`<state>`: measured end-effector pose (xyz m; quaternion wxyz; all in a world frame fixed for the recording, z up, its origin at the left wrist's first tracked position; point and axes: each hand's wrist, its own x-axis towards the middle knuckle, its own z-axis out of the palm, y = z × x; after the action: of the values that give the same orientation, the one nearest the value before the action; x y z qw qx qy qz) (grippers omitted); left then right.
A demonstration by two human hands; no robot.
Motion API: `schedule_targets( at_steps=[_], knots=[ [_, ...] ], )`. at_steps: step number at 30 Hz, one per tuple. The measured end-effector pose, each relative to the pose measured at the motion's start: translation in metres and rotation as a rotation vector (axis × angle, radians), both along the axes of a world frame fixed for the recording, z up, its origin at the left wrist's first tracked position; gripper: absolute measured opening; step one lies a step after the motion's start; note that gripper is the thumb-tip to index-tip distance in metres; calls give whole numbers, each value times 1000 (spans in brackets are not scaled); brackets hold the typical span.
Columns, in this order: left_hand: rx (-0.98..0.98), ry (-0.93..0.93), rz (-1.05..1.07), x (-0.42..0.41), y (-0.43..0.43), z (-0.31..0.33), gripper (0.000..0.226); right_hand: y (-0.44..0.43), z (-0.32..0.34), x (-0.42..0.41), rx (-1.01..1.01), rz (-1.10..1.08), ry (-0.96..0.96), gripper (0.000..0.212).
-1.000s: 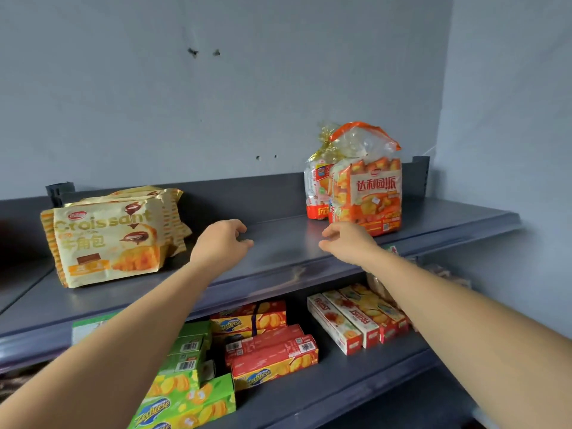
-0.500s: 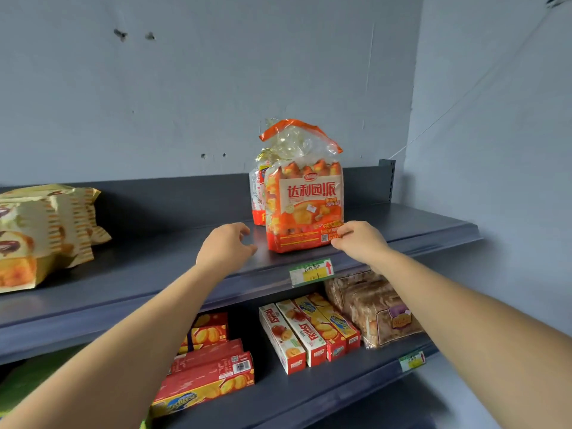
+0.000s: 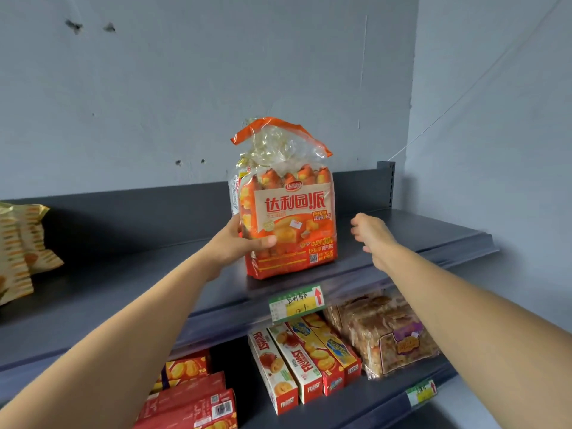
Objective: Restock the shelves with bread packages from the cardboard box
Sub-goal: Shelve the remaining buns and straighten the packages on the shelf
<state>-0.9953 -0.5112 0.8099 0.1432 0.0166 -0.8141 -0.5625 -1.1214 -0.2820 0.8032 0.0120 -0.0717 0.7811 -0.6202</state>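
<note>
An orange bread package [image 3: 294, 218] with red Chinese lettering stands upright on the top grey shelf [image 3: 130, 283], near its front edge. A second package stands right behind it, mostly hidden. My left hand [image 3: 238, 243] grips the front package on its left side, thumb across the front. Just right of the package, my right hand [image 3: 371, 233] hovers with loosely bent fingers, holding nothing. The cardboard box is out of view.
Yellow croissant bags [image 3: 21, 252] lie at the shelf's far left. A price tag [image 3: 297, 303] hangs on the shelf edge. The lower shelf holds several biscuit boxes [image 3: 297, 363], red boxes [image 3: 192, 394] and a clear bag of brown cakes [image 3: 390, 332]. A wall closes the right side.
My left hand moved right and took hold of the orange package's left side. My right hand rose from the package's lower right corner and now hovers beside it. The view shifted closer.
</note>
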Motion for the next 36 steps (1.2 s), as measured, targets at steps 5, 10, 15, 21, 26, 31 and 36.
schedule_targets(
  at_steps=[5,10,15,21,26,31,36],
  knots=[
    [-13,-17,-185,-19,-10,0,74,-13,2,-24,-215,168,-154,60],
    [12,-57,-265,-23,-20,-4,76,-35,3,-42,-317,277,-190,76],
    [7,-122,-263,-23,-26,-7,78,-47,10,-43,-341,345,-164,75],
    [42,-148,-189,-21,-28,-11,90,-49,10,-47,-327,374,-173,78],
    [62,-128,-22,-15,-31,-13,101,-53,9,-44,-377,425,-224,82],
    [66,-131,30,-10,-34,-13,104,-57,10,-43,-390,432,-238,81],
    [73,-139,43,-4,-37,-13,106,-64,9,-39,-408,434,-254,78]
  ],
)
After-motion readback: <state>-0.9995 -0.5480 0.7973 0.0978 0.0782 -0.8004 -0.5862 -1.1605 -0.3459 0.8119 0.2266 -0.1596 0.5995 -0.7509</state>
